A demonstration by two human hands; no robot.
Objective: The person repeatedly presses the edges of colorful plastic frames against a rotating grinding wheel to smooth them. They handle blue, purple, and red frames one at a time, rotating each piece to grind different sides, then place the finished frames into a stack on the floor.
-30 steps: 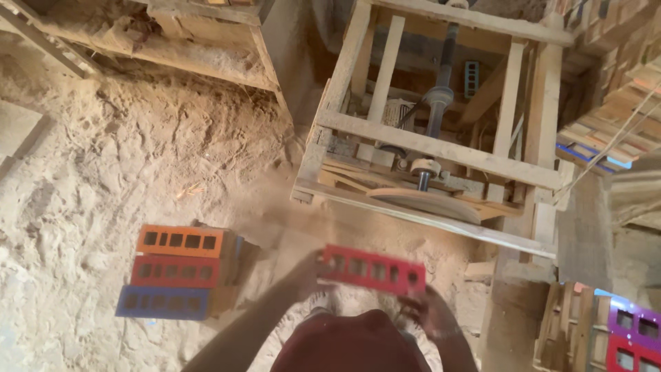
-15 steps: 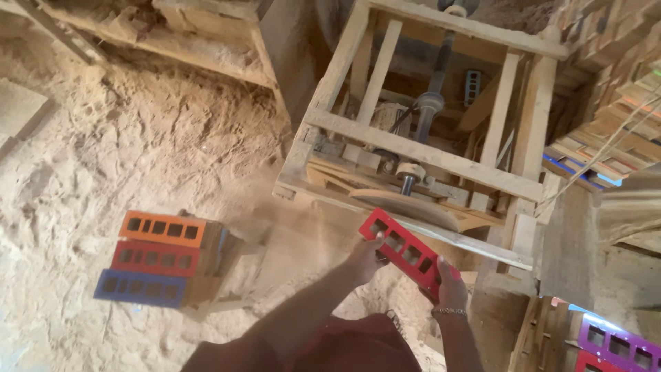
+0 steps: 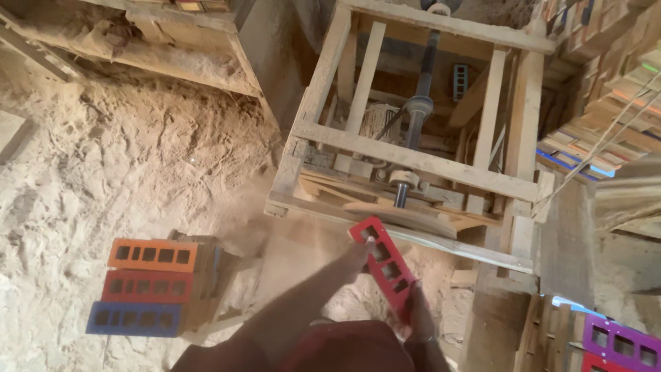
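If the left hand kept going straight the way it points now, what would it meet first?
Probably the pale wooden disc at the bottom of the wooden frame; the left hand, holding the red slotted piece, points there. Depth is unclear.

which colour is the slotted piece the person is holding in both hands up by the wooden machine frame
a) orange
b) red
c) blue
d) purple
b: the slotted piece gripped between the left hand and the right hand is red, held at a slant just below the wooden machine frame; the orange and blue pieces sit in the stack on the sandy floor.
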